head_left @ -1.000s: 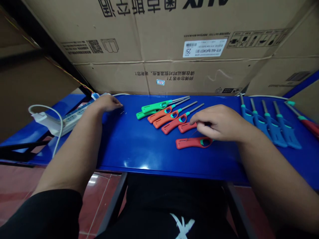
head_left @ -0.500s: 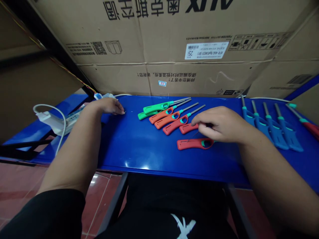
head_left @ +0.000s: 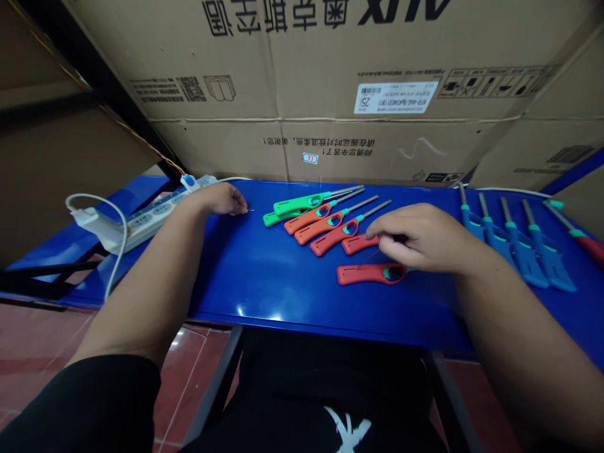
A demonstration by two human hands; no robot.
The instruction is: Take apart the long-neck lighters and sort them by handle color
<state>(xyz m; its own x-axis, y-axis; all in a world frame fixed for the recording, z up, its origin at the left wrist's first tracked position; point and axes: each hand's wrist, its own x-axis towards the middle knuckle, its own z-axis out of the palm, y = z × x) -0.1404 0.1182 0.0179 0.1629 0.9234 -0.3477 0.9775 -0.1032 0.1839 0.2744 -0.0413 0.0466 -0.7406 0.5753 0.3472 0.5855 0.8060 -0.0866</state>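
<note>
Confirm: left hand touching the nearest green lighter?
Apart. The head view shows the left hand stopping short of the nearest green lighter, with bare blue tabletop plainly visible between them.

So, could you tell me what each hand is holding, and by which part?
The left hand pinches a thin wire near one end; the right hand pinches another wire by its upper end, it seems.

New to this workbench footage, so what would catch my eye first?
Bright utility lighters lie on a glossy blue table: green ones and red ones mid-table, blue ones at far right. The right hand hovers above a red lighter. Behind, a large cardboard carton shows upside-down print.
</note>
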